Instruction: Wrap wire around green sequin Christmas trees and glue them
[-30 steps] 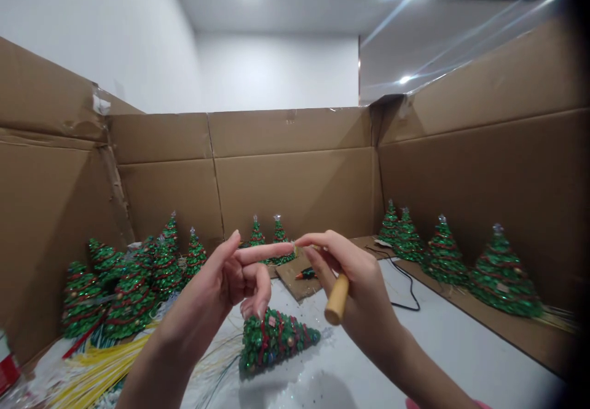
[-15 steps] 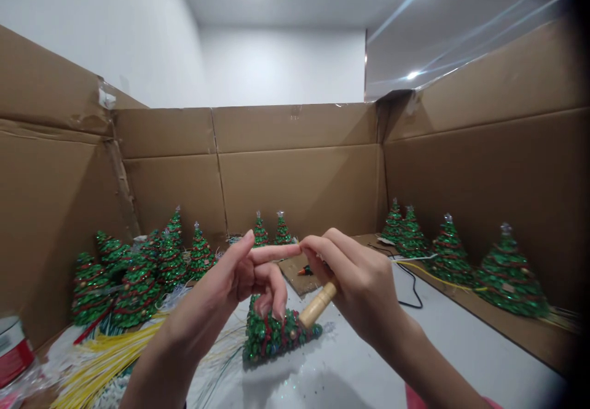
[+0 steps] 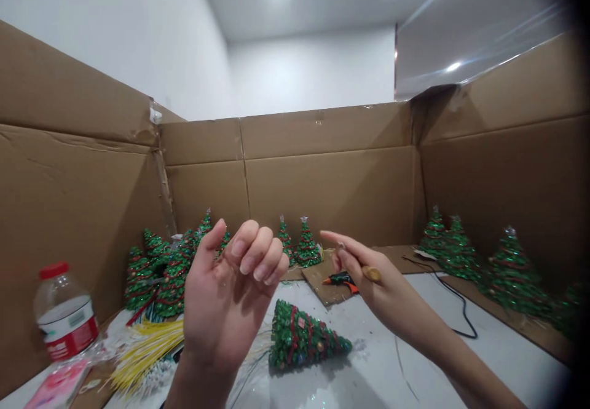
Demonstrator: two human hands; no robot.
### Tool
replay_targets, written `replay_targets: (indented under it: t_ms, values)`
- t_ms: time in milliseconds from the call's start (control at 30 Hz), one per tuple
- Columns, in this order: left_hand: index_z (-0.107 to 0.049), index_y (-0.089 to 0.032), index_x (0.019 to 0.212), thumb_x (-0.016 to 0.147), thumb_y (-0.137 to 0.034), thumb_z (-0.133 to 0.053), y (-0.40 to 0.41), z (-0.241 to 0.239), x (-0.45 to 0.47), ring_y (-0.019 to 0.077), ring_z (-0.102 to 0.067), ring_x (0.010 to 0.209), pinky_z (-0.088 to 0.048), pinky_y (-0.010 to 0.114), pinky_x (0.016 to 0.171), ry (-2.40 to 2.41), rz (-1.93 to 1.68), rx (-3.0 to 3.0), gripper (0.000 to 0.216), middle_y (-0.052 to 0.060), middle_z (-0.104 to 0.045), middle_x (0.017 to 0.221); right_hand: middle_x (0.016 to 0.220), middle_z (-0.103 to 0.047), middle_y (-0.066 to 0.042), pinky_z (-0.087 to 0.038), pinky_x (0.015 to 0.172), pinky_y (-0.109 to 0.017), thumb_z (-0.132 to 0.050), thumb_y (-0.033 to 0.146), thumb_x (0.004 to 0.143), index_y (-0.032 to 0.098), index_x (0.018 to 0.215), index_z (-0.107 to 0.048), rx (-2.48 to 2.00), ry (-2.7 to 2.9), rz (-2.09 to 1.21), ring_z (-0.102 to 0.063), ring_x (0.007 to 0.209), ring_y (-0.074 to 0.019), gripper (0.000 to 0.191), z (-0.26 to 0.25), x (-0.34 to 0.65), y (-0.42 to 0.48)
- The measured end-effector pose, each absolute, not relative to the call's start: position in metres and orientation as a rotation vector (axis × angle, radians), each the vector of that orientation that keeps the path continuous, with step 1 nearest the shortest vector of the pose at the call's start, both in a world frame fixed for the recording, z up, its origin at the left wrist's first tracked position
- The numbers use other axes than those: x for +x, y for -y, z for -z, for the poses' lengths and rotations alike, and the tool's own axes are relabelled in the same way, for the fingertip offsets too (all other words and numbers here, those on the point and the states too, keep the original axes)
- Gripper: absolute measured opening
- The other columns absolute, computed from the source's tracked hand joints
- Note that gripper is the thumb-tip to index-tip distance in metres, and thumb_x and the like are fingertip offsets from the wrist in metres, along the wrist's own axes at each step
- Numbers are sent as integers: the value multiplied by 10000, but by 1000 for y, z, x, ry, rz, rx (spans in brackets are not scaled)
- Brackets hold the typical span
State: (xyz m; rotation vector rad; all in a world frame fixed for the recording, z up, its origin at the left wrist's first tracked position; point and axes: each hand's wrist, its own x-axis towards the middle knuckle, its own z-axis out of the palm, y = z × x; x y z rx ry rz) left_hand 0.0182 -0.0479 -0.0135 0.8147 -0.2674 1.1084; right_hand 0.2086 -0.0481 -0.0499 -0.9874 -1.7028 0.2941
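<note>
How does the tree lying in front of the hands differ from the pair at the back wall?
The front tree lies on its side, tip pointing right; the back pair stand upright. The front tree shows no topper; the back pair carry pale ones. All have green sequins with red bands.

Left hand raised, fingers curled, empty. Right hand holds wooden-handled tool. Tinsel tree lies on worktop.

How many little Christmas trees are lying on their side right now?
1: the tipped tree lies on the white table below the left hand and right hand. The rest stand along the cardboard walls; the crowded left cluster could hide another.
</note>
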Motion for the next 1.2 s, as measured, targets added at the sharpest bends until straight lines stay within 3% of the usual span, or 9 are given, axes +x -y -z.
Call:
replay_targets:
  t_ms: [133,267,467,633,733,833,933,1033,1200]
  values:
    - [-364,-179,609,890,-307,-344,52,14,18,80,-377,528,-403,216,539,296,-1120,819,309,-35,-322,566,668,-530,-18,-394,562,-286,-386,330,912,196,1202,-550,-960,1783,-341,-471,586,-140,359,53,207,47]
    - [-371,-181,608,887,-314,-348,55,14,17,82,-371,525,-402,212,537,285,-1157,853,310,-36,-306,565,661,-536,1,-386,570,-291,-374,299,918,240,1281,-416,-1005,1796,-277,-467,582,-143,370,57,204,51]
    - [-382,-181,599,884,-323,-351,54,14,17,86,-357,518,-397,211,529,261,-1203,905,320,-34,-289,557,719,-578,-1,-367,521,-254,-368,368,933,231,922,-372,-886,1606,-423,-436,551,-114,138,56,198,59]
    - [-393,-177,595,884,-323,-343,56,15,18,89,-365,525,-403,220,545,291,-1170,925,328,-31,-302,550,939,-612,-37,-414,738,-290,-476,364,895,222,879,-499,-839,1525,-452,-545,851,-159,145,46,202,68]
    - [-396,-176,588,887,-314,-339,57,15,20,92,-362,523,-402,222,545,275,-1182,954,335,-28,-302,546,881,-593,-29,-416,723,-289,-498,366,879,223,840,-526,-718,1459,-615,-530,831,-158,151,41,205,70]
    - [-395,-178,579,886,-313,-357,57,16,22,96,-350,516,-395,226,533,230,-1222,1008,337,-29,-291,541,672,-482,1,-384,526,-262,-519,389,850,226,798,-493,-551,1346,-902,-421,568,-118,173,35,207,70]
    - [-404,-180,585,862,-296,-443,57,17,25,94,-341,516,-382,223,531,195,-1259,1106,303,-34,-289,542,570,-277,49,-232,382,-225,-537,392,813,234,793,-483,-497,1275,-1058,-181,447,-85,168,31,209,72]
    - [-435,-183,604,843,-274,-499,57,20,26,97,-362,531,-386,230,551,149,-1265,1210,264,-33,-313,539,572,-144,62,-133,355,-211,-461,394,837,236,780,-472,-498,1285,-1118,-68,445,-86,169,29,211,74]
    - [-477,-199,656,813,-252,-499,51,27,22,115,-398,552,-414,258,556,89,-1219,1236,168,-18,-388,550,561,-126,63,-101,347,-207,-398,344,877,232,805,-459,-377,1302,-1195,-52,424,-84,146,29,215,77]
